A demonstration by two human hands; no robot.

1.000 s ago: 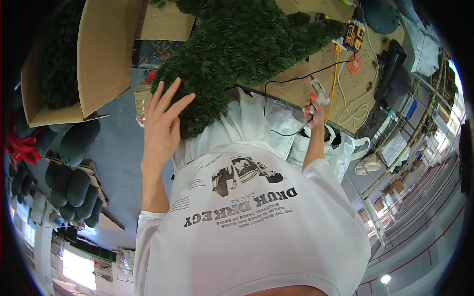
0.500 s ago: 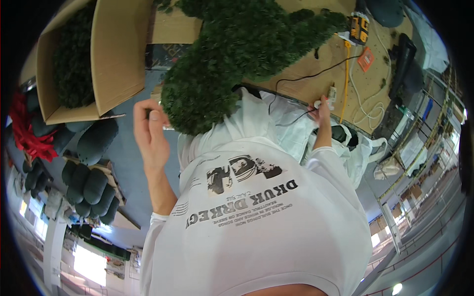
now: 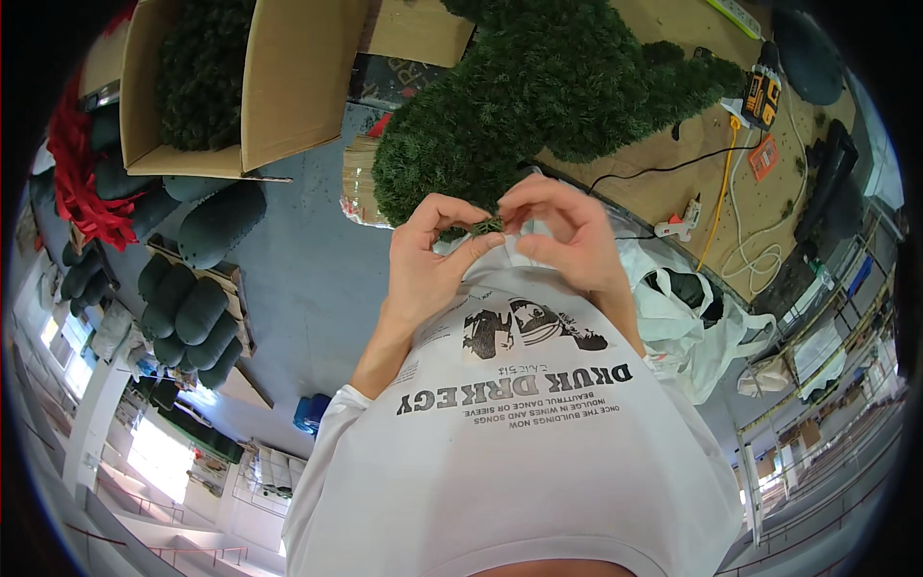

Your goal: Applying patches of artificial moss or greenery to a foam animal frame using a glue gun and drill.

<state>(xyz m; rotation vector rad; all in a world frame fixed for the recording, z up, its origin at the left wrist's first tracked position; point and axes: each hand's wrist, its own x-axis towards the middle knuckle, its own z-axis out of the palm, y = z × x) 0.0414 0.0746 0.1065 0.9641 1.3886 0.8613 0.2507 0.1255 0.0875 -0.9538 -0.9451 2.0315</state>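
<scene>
In front of my chest my left hand point(image 3: 431, 248) pinches a small green sprig point(image 3: 488, 227) between thumb and fingertips. My right hand point(image 3: 569, 231) meets it from the other side, its fingers closed at the sprig's right end and slightly blurred. Just beyond both hands lies a large shape covered in dense green artificial foliage point(image 3: 519, 96), spreading over the table. A white glue gun point(image 3: 679, 224) rests at the table's near edge, to the right of my right hand.
An open cardboard box point(image 3: 293, 87) holding more foliage stands left. Right on the table point(image 3: 625, 178) are a yellow-and-black power tool point(image 3: 762, 96), cords and an orange card point(image 3: 762, 157). White bags point(image 3: 663, 337) hang below the edge. Dark green rounded forms point(image 3: 197, 313) are stacked left.
My right hand has left the glue gun and come across to my left hand. My left hand has moved right, in front of my chest, and both now meet at the sprig.
</scene>
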